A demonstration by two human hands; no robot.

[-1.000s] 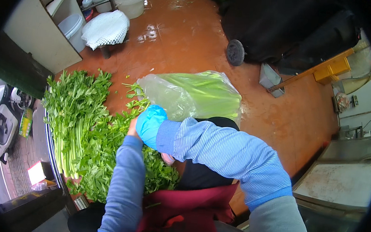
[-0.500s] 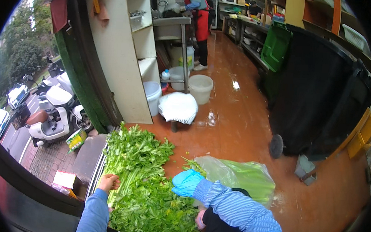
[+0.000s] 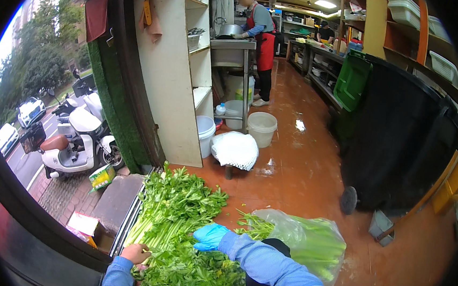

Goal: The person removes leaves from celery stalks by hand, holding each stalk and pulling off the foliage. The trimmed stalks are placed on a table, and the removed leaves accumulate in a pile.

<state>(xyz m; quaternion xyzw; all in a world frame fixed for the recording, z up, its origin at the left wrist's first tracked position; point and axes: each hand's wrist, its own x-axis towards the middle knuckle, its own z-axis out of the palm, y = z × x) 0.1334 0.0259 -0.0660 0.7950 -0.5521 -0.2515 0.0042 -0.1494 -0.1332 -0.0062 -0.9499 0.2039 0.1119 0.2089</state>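
A large pile of leafy celery [image 3: 173,198] lies on the floor before me, pale stalks to the left and dense leaves nearest me. My bare left hand [image 3: 135,253] is at the pile's left edge beside the stalks, fingers curled; whether a stalk is between them I cannot make out. My right hand [image 3: 211,237], in a blue glove, is over the pile's right side with its fingers drawn together, touching or just above the leaves; what they hold, if anything, is hidden. Right of it lies a clear plastic bag [image 3: 282,221] with green stalks inside and leafy ends poking out.
A low stool with a white cover [image 3: 235,150] stands beyond the pile, near white buckets [image 3: 262,129]. A big black wheeled bin [image 3: 402,135] with a green lid stands right. A person in a red apron [image 3: 266,52] works at a sink. Outside left, a scooter [image 3: 75,147] is parked.
My head view has tilted up, so more of the room shows. My right hand has moved left over the leaves, closer to my left hand, which stays by the stalks.
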